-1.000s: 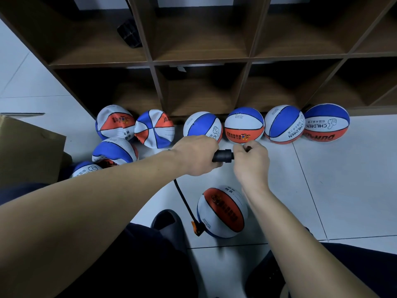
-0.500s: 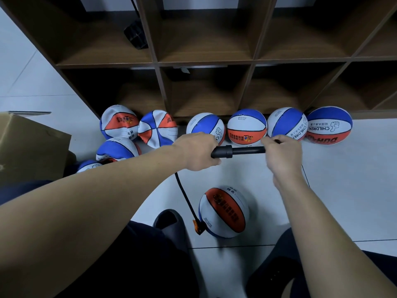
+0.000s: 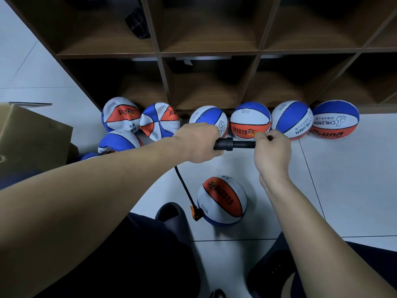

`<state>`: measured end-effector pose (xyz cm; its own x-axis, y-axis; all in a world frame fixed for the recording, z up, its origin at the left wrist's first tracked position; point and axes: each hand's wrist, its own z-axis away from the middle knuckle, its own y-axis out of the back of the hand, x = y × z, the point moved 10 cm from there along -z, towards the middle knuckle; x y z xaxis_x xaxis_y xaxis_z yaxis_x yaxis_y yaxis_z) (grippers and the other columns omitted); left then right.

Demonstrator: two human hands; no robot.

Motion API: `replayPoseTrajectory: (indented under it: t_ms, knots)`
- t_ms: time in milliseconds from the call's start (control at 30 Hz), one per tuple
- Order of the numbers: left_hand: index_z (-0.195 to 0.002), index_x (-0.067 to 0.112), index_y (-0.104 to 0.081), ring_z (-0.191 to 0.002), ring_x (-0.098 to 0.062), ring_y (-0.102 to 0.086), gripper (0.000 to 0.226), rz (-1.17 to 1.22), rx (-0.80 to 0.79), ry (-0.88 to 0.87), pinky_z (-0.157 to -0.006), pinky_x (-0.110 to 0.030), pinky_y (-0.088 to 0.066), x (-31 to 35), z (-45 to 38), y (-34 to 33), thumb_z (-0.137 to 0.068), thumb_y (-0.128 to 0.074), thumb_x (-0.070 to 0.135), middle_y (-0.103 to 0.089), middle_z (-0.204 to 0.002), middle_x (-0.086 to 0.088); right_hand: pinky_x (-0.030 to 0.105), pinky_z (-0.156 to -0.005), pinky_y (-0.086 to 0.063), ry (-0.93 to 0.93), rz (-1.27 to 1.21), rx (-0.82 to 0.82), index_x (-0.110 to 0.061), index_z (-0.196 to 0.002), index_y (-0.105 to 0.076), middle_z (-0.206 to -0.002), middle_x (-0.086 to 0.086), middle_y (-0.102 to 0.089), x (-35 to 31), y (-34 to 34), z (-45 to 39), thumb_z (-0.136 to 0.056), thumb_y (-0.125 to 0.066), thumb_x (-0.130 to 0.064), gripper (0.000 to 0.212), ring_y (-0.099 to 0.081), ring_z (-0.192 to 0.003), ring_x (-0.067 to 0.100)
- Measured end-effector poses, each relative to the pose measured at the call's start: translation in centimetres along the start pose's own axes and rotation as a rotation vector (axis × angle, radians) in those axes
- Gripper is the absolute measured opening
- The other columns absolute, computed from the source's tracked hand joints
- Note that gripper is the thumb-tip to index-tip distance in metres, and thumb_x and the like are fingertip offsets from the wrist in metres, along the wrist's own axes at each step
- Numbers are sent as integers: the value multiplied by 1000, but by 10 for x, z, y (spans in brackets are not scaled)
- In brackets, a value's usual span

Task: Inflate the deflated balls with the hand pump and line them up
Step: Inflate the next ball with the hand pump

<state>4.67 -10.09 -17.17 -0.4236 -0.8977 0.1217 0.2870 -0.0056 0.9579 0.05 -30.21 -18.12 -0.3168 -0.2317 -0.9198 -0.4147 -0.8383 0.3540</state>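
Head view, looking down: your largest landmark is the dark wooden cubby shelf (image 3: 210,50) across the far side, standing on the pale tiled floor (image 3: 343,179). At the left edge sits a cardboard box (image 3: 32,134).

Along the foot of the shelf, four round balls (image 3: 250,120) stand in a row on the right, each touching or just beside its neighbour. Left of them lie the slack ones: two dented balls (image 3: 120,115) against the shelf, with another (image 3: 117,141) nearer you and one more mostly hidden behind your left forearm.

Near you, between your knees, rests the ball being pumped (image 3: 222,200), red panel up, on the floor and well apart from the row. Just left of it is the toe of your dark slipper (image 3: 171,214).

Your left hand (image 3: 198,143) is wrapped tight around the barrel of the black hand pump (image 3: 233,144), which lies level above the floor. Your right hand (image 3: 271,150) is closed around the pump's handle end, with a short stretch of shaft showing between the two hands.

A thin black hose (image 3: 182,183) drops from under your left hand to an orange connector (image 3: 196,212) touching the left side of the near ball.
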Motion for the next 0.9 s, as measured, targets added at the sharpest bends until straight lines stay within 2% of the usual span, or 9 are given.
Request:
replayPoseTrajectory:
  t_ms: [133, 267, 433, 500, 600, 700, 800, 900]
  knots:
    - [-75, 27, -51, -65, -19, -58, 40, 5, 35, -7, -56, -32, -40, 5, -1, 4, -100, -62, 56, -58, -70, 4, 31, -56, -35, 17, 7, -44, -17, -70, -44, -61, -7, -44, -5, -16, 10, -99, -62, -23, 35, -39, -58, 15]
    - [-74, 28, -49, -62, -15, -54, 40, -13, 45, -28, -53, -31, -35, 14, 0, 5, -100, -62, 56, -57, -70, 5, 21, -51, -36, 35, 52, -92, -18, -73, -49, -66, -5, -50, -6, -28, 17, -104, -61, -26, 34, -44, -57, 10]
    - [-77, 28, -53, -62, -13, -54, 37, 0, 30, -27, -52, -31, -36, 15, -1, 1, -100, -63, 55, -58, -70, 5, 35, -69, -47, 42, 58, -159, -16, -87, -63, -83, 1, -66, -6, -41, 20, -108, -54, -40, 33, -60, -77, 20]
    - [-81, 28, -56, -64, -13, -54, 34, 2, 12, -27, -53, -32, -37, 12, -2, -2, -99, -63, 56, -59, -72, 5, 34, -72, -48, 34, 38, -199, -17, -92, -65, -89, 1, -69, -4, -45, 22, -108, -52, -48, 37, -63, -83, 20]
    - [-80, 28, -55, -65, -13, -54, 36, 8, -7, -15, -56, -33, -39, 5, -3, -8, -99, -64, 57, -59, -72, 5, 32, -74, -49, -20, -8, -305, -22, -104, -67, -95, -2, -72, 2, -53, 22, -100, -56, -65, 44, -66, -86, 16]
    - [-78, 26, -55, -67, -15, -55, 37, 35, -31, 20, -59, -33, -43, -5, -4, -14, -98, -64, 56, -59, -72, 4, 41, -77, -56, -78, -40, -343, -32, -111, -60, -100, 0, -71, 11, -51, 20, -86, -63, -80, 54, -65, -82, 17]
    - [-77, 25, -55, -67, -20, -58, 39, 92, -62, 83, -58, -32, -41, -21, -4, -18, -99, -66, 55, -60, -74, -1, 39, -79, -60, -94, -53, -402, -33, -119, -56, -107, -2, -69, 28, -47, 26, -90, -63, -78, 54, -68, -84, 15]
    - [-80, 19, -57, -64, -22, -56, 41, 127, -80, 149, -57, -32, -40, -40, -4, -21, -99, -67, 54, -59, -75, -4, 43, -94, -61, 23, 162, -590, -36, -111, -66, -107, -8, -73, 51, -61, 40, -94, -67, -62, 31, -72, -91, 10]
